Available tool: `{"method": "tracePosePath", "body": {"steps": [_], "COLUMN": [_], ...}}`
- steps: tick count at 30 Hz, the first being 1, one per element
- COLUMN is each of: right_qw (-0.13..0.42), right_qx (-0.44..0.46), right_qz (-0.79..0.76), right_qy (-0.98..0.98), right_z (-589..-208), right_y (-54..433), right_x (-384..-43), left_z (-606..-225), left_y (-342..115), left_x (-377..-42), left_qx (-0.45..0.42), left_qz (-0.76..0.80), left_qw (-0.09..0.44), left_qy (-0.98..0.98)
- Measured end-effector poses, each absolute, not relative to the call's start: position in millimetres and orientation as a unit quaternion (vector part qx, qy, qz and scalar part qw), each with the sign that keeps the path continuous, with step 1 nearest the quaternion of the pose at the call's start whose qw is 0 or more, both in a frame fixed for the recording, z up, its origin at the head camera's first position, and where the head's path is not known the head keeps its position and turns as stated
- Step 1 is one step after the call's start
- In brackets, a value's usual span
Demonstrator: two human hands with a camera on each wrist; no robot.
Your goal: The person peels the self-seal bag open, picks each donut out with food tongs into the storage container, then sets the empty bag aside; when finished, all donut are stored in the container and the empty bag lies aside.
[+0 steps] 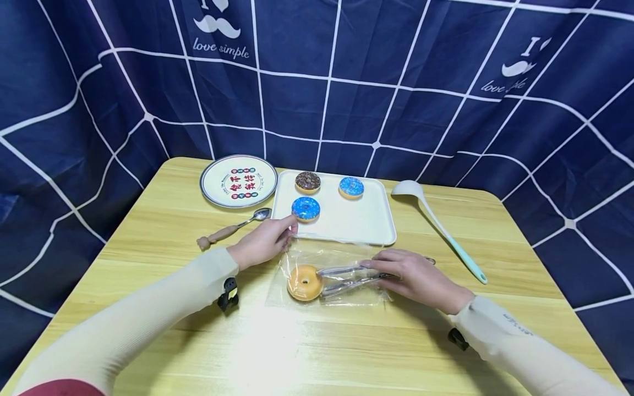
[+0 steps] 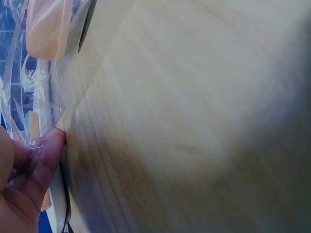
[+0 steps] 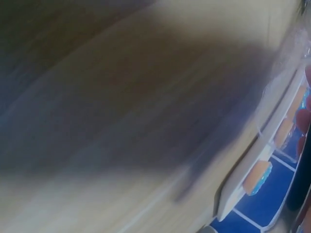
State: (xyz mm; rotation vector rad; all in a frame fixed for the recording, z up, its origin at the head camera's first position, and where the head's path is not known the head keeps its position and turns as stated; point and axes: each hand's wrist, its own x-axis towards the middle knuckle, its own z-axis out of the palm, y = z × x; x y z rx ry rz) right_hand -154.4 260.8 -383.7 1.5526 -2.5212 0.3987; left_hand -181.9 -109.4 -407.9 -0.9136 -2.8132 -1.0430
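A clear plastic bag [image 1: 276, 292] lies over the table in front of the tray, and my left hand [image 1: 264, 240] pinches its upper left edge between thumb and fingers. Inside the bag shows a plain tan donut [image 1: 296, 289]. In my right hand [image 1: 418, 279] are metal tongs [image 1: 349, 284], whose two arms reach into the bag with their tips right at the donut's right side. From the left wrist, the pinched film [image 2: 34, 141] and the donut's edge [image 2: 47, 41] appear. The right wrist view catches only some fingertips [image 3: 303, 120] and dark metal at its edge.
A white tray [image 1: 356, 228] behind the bag holds a chocolate donut [image 1: 307, 182] and two blue donuts [image 1: 305, 209]. Left of it are a round plate [image 1: 213, 184] with red lettering and a spoon [image 1: 225, 232]. A ladle [image 1: 448, 236] lies at right. A navy curtain [image 1: 292, 99] surrounds the table.
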Motion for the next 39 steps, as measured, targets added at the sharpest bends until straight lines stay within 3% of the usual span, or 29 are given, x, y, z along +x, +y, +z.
{"method": "tracePosePath", "body": {"steps": [22,39], "right_qw": [0.173,0.174], "right_qx": [0.546,0.535], "right_qz": [0.067,0.062], "right_qy": [-0.817,-0.824], "right_z": [-394.6,-395.4], "right_y": [245.6,237.1], "right_x": [-155.1,-154.9], "left_z": [-409.7,-406.2], "left_y": [-108.6,-109.0], "left_x": [-180.1,-178.9], "left_qx": [-0.298,-0.296], "left_qz": [-0.340,-0.349], "left_qw": [0.011,0.002], "left_qy": [-0.892,-0.889]}}
